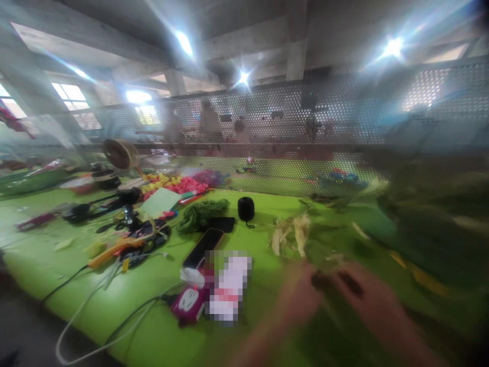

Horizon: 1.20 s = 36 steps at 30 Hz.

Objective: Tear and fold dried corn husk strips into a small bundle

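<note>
- Two hands are in view: the left hand (303, 288) and the right hand (362, 293). They are above the counter (32, 275) and close together, with fingers turned to each other.
- Between them is a small dark brown thing (321, 280). Because of blur, I cannot tell if either one is closed on it.
- Two tufts of pale dry strips, the left tuft (280, 237) and the right tuft (302, 234), lie just beyond the hands, towards the counter's far edge.
- For good work with such small thing, I think one hand should steady it and the other use light fingertip pressure; the strips look brittle, so pulling hard may tear them.
- Nearer the middle of the counter I count one black round object (246, 209), one phone with orange edge (204, 247) and one dark flat object (222, 224).
- Towards the counter's near edge is one purple power socket (189, 304); further left, one orange tool (114, 250).
- Pink pieces (193, 184) and yellow pieces (162, 182) by the far edge are too many to count.
</note>
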Each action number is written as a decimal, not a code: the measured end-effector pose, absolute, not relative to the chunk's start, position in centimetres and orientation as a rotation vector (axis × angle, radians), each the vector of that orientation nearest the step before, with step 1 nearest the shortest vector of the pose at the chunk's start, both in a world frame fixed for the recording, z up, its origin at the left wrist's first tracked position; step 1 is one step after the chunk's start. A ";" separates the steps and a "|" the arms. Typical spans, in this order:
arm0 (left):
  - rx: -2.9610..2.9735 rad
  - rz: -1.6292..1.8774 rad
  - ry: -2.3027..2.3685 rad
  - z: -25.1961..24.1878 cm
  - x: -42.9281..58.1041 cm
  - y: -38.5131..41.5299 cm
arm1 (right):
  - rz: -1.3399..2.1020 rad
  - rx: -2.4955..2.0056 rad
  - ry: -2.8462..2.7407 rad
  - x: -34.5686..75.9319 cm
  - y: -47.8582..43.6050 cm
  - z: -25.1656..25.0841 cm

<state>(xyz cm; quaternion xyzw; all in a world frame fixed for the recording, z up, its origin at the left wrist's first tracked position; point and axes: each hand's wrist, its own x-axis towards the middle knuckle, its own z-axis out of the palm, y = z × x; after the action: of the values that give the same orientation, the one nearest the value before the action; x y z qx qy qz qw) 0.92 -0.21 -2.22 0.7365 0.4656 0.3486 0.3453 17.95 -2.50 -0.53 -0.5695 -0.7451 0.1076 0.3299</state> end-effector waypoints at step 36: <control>1.629 0.897 1.121 -2.8 0.6 -0.4 | 0.394 -1.390 -1.863 17.7 -2.7 -0.9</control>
<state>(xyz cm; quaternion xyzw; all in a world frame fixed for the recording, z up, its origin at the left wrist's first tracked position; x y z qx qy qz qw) 0.63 -0.42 -2.76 0.6635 0.4568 0.3654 0.4664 17.66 -2.66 -0.89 -0.5448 -0.7304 0.1546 0.3819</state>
